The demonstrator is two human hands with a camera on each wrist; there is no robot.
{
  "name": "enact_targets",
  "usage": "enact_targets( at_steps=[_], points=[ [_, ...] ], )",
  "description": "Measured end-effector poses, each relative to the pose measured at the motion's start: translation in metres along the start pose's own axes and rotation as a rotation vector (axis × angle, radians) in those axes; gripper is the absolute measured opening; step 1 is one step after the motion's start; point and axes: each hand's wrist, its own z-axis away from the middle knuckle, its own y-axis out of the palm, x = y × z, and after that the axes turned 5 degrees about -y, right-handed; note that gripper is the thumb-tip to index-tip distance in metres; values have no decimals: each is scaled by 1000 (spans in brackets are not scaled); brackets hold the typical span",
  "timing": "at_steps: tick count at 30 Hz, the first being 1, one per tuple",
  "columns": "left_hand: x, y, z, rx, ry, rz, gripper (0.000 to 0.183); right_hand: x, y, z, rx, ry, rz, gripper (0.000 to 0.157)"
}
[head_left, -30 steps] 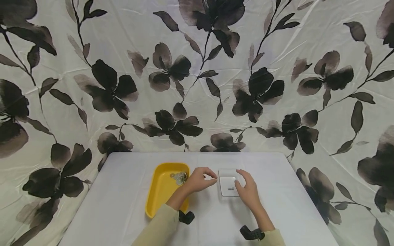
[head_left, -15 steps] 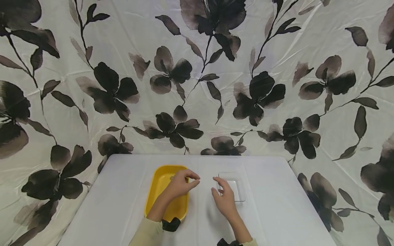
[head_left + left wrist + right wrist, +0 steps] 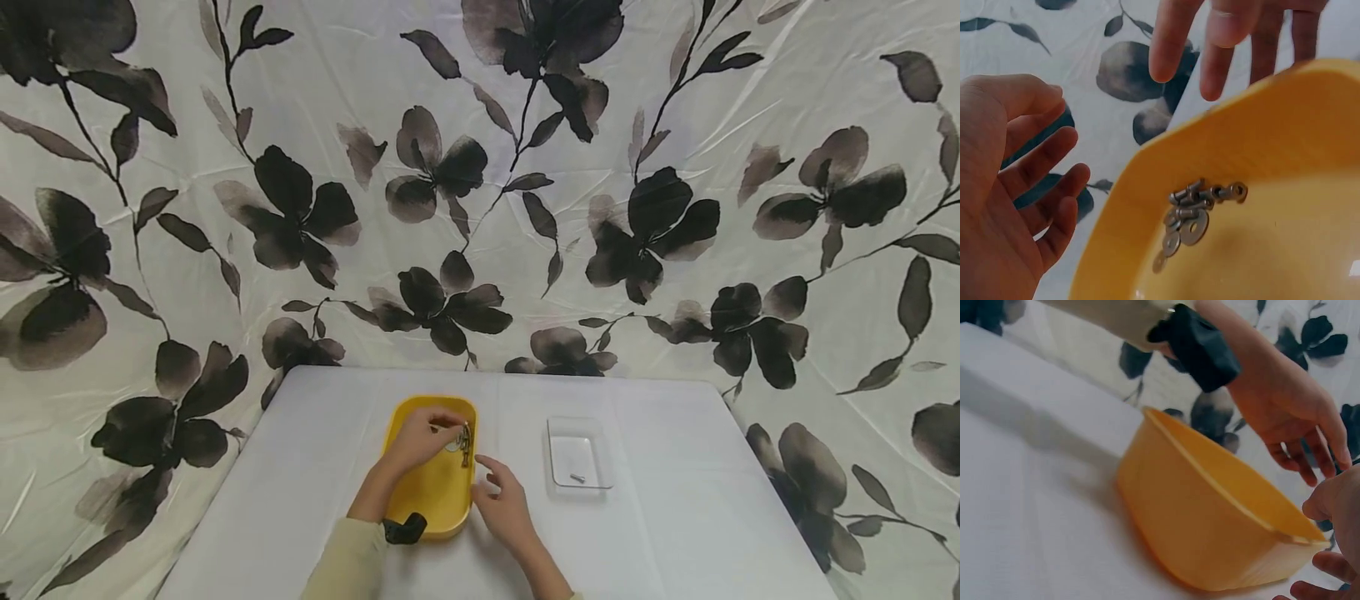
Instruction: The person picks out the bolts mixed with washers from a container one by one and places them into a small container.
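Observation:
My left hand (image 3: 417,437) hovers over the far part of a yellow tray (image 3: 431,496), its fingers loosely bent and nothing between them. Below the fingertips, against the tray's right side, lies a small pile of metal bolts (image 3: 1200,195) and flat washers (image 3: 1194,228). Just outside the right rim is my right hand (image 3: 504,504), fingers relaxed and slightly apart, holding nothing. Part of the pile is hidden by the left hand in the head view, while the left wrist view shows it fully.
To the right stands a shallow clear plastic box (image 3: 576,454) with a single small bolt (image 3: 577,477) inside. Both containers rest on a white-covered table (image 3: 675,500). Behind it hangs a floral cloth (image 3: 480,208).
Both hands have moved left, away from the clear box. The left hand is now over the pile in the yellow tray, and the right hand has come beside the tray's rim.

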Motion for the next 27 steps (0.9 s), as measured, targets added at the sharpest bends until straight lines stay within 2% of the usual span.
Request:
enact_targets(
  at_steps=[4, 10, 17, 24, 27],
  points=[
    [12, -2, -8, -47, -27, -7, 12, -2, 10, 2, 40, 20, -50, 52],
    [25, 1, -20, -67, -55, -118, 14, -5, 14, 3, 45, 85, -139, 59],
    [39, 10, -32, -8, -53, -210, 15, -15, 17, 5, 52, 48, -191, 61],
    [64, 28, -48, 153, 28, -117, 23, -21, 15, 11, 47, 67, -173, 59],
    [69, 25, -58, 153, 43, -147, 26, -20, 17, 4, 49, 50, -195, 59]
  ],
)
